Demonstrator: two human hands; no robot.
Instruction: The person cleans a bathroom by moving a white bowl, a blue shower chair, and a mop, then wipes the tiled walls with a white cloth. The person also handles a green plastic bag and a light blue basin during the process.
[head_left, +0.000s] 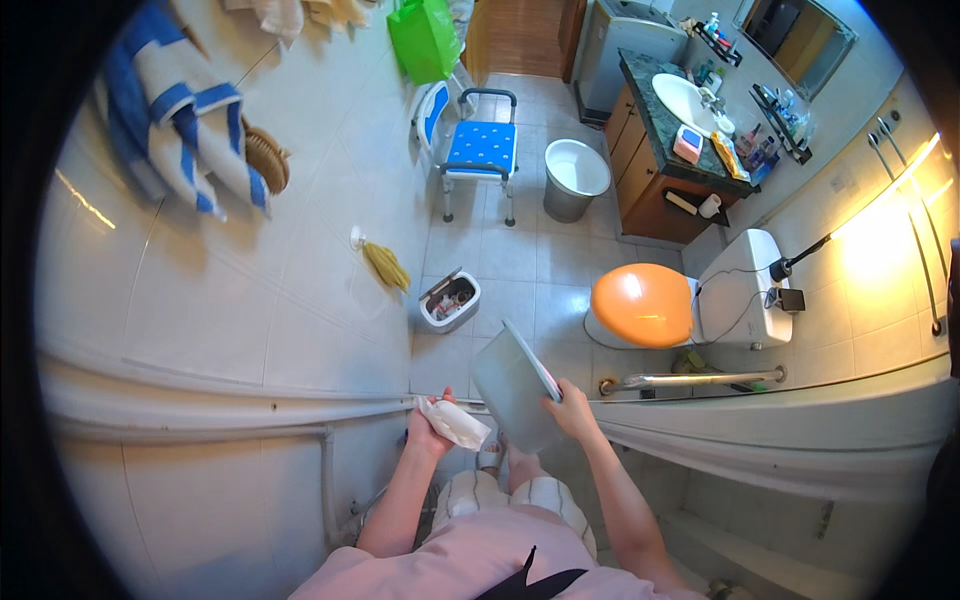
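My left hand (429, 433) holds a white folded tissue or cloth (459, 424), which lies across the palm and hangs over toward the right. I cannot tell which material it is. Gripped by its rim in my right hand (576, 411) is a pale grey-green plastic basin (510, 386). The basin is tipped on its side in front of my legs, and most of its inside is hidden. A small gap separates the tissue from the basin.
Beyond the basin a small waste bin (459, 316) stands with its lid raised and litter inside. A toilet with an orange lid (641, 304) and a metal grab rail (694, 380) are at right. Farther off are a grey bucket (568, 199) and a blue-seated shower chair (484, 146).
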